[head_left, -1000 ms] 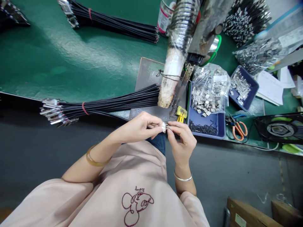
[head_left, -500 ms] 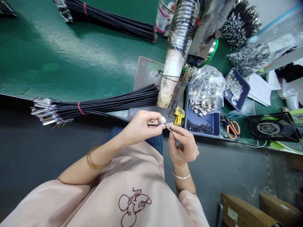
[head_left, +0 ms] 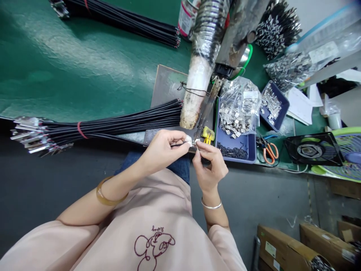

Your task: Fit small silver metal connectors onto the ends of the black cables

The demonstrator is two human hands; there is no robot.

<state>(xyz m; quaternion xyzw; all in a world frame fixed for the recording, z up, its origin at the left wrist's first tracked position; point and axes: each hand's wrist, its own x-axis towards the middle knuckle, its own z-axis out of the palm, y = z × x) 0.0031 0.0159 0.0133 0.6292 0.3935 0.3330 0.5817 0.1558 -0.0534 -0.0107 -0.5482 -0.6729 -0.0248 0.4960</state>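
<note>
My left hand (head_left: 166,148) is closed in a pinch on a black cable (head_left: 177,145) close to its end. White coverings show on its fingertips. Opposite it, my right hand (head_left: 211,162) pinches a small silvery metal piece (head_left: 197,140) at the cable's end; a thin sliver shows below those fingers, too small to name. Whether the metal piece is joined to the cable I cannot tell. Behind my left hand lies a bundle of black cables (head_left: 126,122) tied with a red band (head_left: 81,130).
A white-wrapped duct (head_left: 194,90) and a soldering iron-like metal tool (head_left: 210,99) hang over the board. Yellow clip (head_left: 208,136), blue tray (head_left: 251,150) of metal parts, orange-handled pliers (head_left: 270,153) and black fan (head_left: 313,149) stand rightward. Another cable bundle (head_left: 126,26) lies farther back.
The view has shifted, so the bench things sit farther left in the picture. Both hands stay pinched together at the cable's end, with the right fingers slightly re-angled.
</note>
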